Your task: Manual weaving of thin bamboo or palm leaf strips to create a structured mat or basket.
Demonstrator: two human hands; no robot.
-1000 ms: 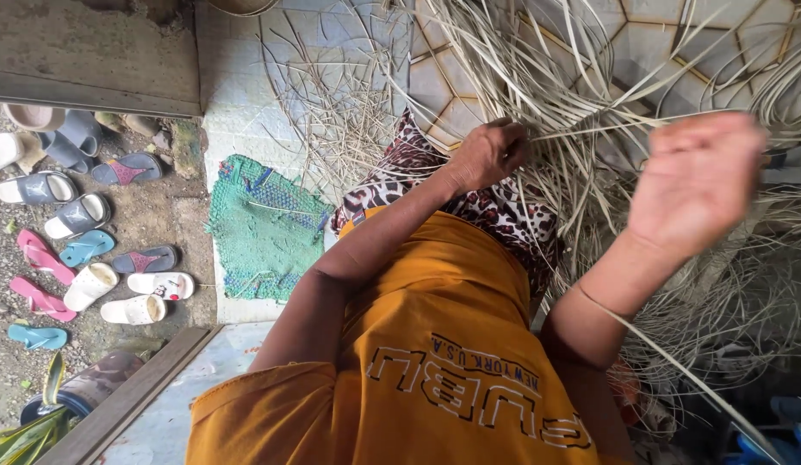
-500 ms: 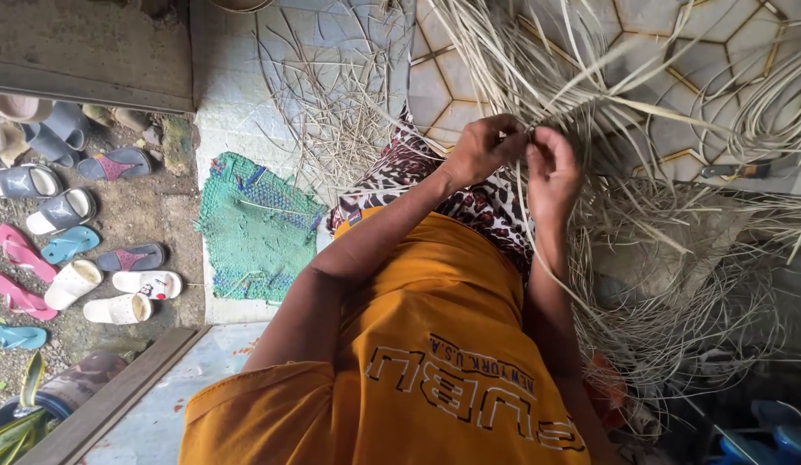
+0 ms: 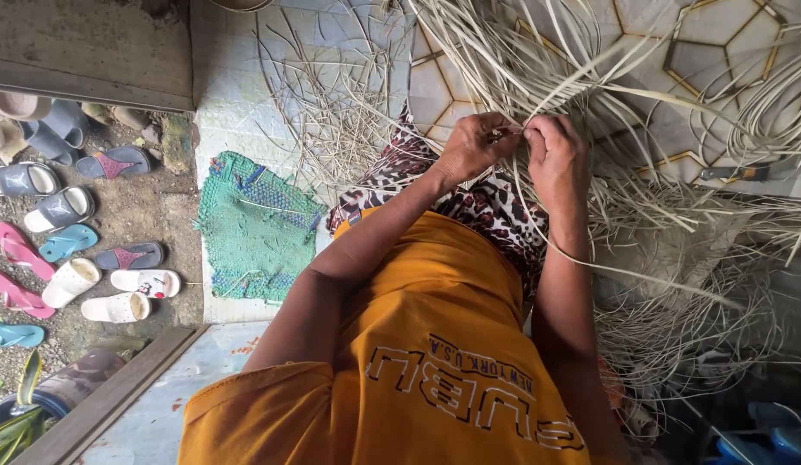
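I look down over my orange shirt and a leopard-print cloth on my lap to my two hands, held close together just above it. My left hand has its grip pinched shut on a thin pale strip, thumb against fingers. My right hand is curled shut next to it, knuckles toward me, its grip closed on the same strip where the two hands nearly touch. The strip belongs to a big loose tangle of strips, long, flat and straw-coloured, that spreads over the tiled floor ahead of me and to my right. More thin offcuts lie scattered on the floor to the left of my hands. Further left lies a green woven mat, and beyond it, on bare ground, a cluster of sandals in pink, blue, white and grey. As I judge it, the strip could crease or snap if I bend it too sharply between my hands. It could also slide out of my pinch, since it looks smooth and narrow. The long loose ends around my wrists could snag and drag neighbouring strips out of place if I pull hard.
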